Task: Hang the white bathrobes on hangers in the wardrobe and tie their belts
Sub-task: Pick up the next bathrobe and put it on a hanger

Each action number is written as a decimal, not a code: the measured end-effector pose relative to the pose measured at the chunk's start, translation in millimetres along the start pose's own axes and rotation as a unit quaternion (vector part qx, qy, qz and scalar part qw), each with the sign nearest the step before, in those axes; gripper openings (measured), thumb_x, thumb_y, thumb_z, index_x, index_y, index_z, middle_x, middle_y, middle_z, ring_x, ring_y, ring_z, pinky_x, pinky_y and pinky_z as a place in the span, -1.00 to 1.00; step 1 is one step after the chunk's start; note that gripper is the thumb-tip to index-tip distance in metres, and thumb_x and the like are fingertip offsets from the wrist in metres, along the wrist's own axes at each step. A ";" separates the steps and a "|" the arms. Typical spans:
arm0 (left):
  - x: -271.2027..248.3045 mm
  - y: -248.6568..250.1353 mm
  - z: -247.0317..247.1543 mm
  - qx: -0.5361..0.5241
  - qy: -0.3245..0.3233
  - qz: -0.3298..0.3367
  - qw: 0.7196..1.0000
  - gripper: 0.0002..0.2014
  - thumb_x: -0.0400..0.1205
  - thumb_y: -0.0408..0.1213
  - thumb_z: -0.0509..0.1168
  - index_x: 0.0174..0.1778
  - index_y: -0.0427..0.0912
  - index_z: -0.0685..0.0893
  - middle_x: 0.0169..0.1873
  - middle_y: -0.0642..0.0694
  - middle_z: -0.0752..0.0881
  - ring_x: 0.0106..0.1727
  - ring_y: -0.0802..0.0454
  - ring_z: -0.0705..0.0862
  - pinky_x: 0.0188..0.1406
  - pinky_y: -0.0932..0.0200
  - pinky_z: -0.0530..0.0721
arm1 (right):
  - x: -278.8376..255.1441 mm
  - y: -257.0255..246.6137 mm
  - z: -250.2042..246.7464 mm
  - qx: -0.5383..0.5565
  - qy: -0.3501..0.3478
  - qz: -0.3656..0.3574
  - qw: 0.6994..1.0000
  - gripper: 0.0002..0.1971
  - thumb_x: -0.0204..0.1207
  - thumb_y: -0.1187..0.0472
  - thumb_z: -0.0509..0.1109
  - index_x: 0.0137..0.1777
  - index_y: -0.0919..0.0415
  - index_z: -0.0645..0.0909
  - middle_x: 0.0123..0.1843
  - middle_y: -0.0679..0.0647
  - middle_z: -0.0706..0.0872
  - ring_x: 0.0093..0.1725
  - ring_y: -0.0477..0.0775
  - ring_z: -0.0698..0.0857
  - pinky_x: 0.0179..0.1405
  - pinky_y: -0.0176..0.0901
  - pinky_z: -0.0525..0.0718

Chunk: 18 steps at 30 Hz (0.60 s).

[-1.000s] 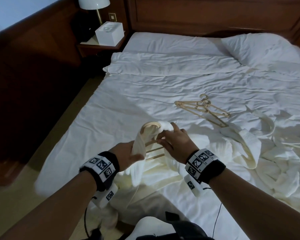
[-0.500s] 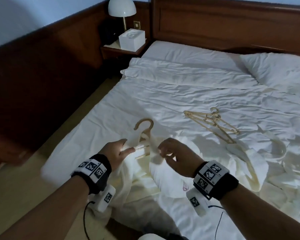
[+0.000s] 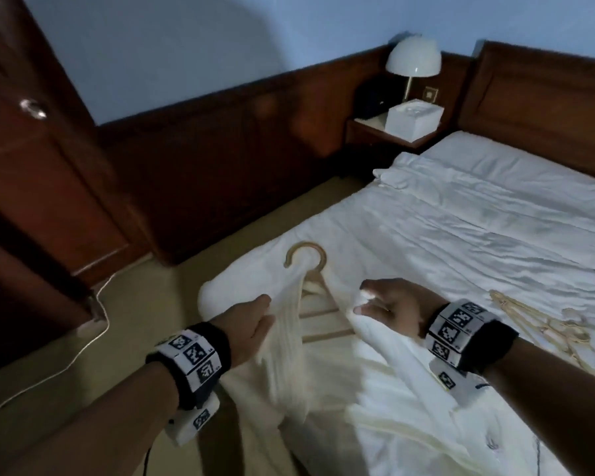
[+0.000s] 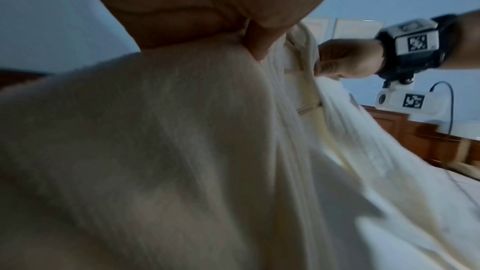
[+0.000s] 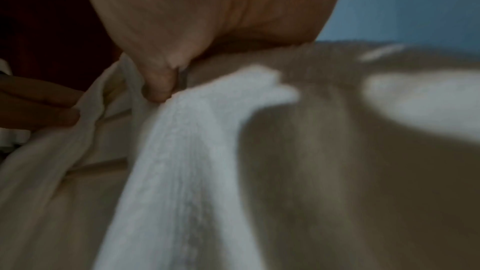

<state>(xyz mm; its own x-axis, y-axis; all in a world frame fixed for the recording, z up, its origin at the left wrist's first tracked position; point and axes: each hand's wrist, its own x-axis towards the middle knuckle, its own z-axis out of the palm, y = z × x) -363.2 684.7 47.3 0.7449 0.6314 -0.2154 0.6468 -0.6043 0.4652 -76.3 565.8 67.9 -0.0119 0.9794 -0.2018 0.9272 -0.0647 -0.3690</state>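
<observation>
A white bathrobe (image 3: 289, 365) hangs on a wooden hanger (image 3: 310, 259), held up over the near corner of the bed (image 3: 478, 235). My left hand (image 3: 255, 321) grips the robe's left collar edge. The right hand (image 3: 382, 307) pinches the robe's right collar edge. The hanger's hook stands free above both hands; its bars (image 3: 323, 324) show between the two collar edges. In the left wrist view the robe (image 4: 182, 151) fills the picture and the right hand (image 4: 345, 59) shows beyond it. The right wrist view is blurred, with robe cloth (image 5: 182, 151) under my thumb.
Spare wooden hangers (image 3: 543, 321) lie on the bed to the right. A dark wooden wardrobe door (image 3: 31, 166) with a round knob stands at the left. A white cable (image 3: 66, 355) runs over the floor. A bedside table with a lamp (image 3: 413, 60) and white box stands beyond.
My head has turned left, bringing the wardrobe into view. Both hands have carried the hanger and robe toward the bed's near corner; the right hand went from the hanger's neck to the right collar.
</observation>
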 end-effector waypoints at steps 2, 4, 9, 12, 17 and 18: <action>-10.4 -37.1 -32.1 0.032 0.073 -0.015 0.997 -0.43 0.66 0.11 -0.09 0.32 -0.30 0.44 0.04 -0.26 0.70 0.07 -0.21 0.68 0.01 0.04 0.55 | 48.5 -45.5 -23.9 -0.064 0.025 -0.042 0.997 -0.55 0.58 -0.33 0.14 0.15 0.02 0.50 0.02 -0.08 0.67 0.08 0.07 0.67 0.03 -0.09 0.59; -32.1 -81.9 -72.0 0.037 0.141 -0.026 0.989 -0.36 0.62 0.18 -0.13 0.29 -0.30 0.48 0.00 -0.23 0.70 0.03 -0.21 0.68 -0.05 0.09 0.51 | 98.6 -108.4 -46.3 -0.118 0.049 -0.085 0.988 -0.61 0.61 -0.30 0.14 0.09 0.01 0.48 0.02 -0.04 0.66 0.05 0.07 0.65 -0.08 -0.11 0.52; -162.5 -216.0 -203.6 0.078 0.249 -0.110 0.959 -0.63 0.67 0.08 -0.03 0.07 -0.15 0.45 -0.28 -0.02 0.64 -0.28 -0.07 0.62 -0.24 0.10 0.51 | 208.1 -320.3 -66.1 -0.144 0.090 -0.213 0.962 -0.59 0.53 -0.40 0.08 -0.04 -0.07 0.43 -0.05 -0.05 0.64 0.00 0.09 0.66 -0.12 -0.05 0.55; -271.2 -297.1 -273.5 0.086 0.284 -0.185 0.937 -0.63 0.68 0.15 -0.02 -0.02 -0.09 0.45 -0.28 0.02 0.65 -0.27 0.01 0.63 -0.19 0.10 0.55 | 249.5 -461.4 -59.0 -0.104 0.114 -0.299 0.942 -0.50 0.50 -0.44 0.10 0.06 -0.06 0.53 0.01 -0.07 0.71 0.00 0.02 0.67 -0.06 -0.04 0.61; -415.9 -378.0 -323.0 0.106 0.347 -0.311 0.878 -0.64 0.70 0.13 0.02 -0.08 -0.11 0.43 -0.27 -0.08 0.66 -0.27 -0.02 0.62 -0.19 0.10 0.55 | 294.0 -641.1 -32.9 -0.040 0.098 -0.443 0.890 -0.71 0.57 -0.22 0.21 0.13 -0.11 0.56 -0.03 -0.17 0.71 -0.07 -0.13 0.69 -0.03 -0.01 0.69; -437.8 -391.0 -321.1 0.104 0.354 -0.333 0.868 -0.67 0.71 0.12 0.03 -0.08 -0.09 0.42 -0.26 -0.09 0.66 -0.26 -0.02 0.62 -0.18 0.11 0.55 | 303.2 -669.4 -24.7 -0.032 0.082 -0.466 0.881 -0.78 0.57 -0.16 0.24 0.11 -0.13 0.56 -0.05 -0.19 0.71 -0.08 -0.17 0.68 -0.03 -0.01 0.69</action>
<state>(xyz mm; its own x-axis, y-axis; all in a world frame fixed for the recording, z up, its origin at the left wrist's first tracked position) -994.7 800.6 235.4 -0.0442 0.9701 0.2387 0.9658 -0.0197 0.2585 -691.4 910.8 276.2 -0.7289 0.6170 0.2967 0.5633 0.7868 -0.2523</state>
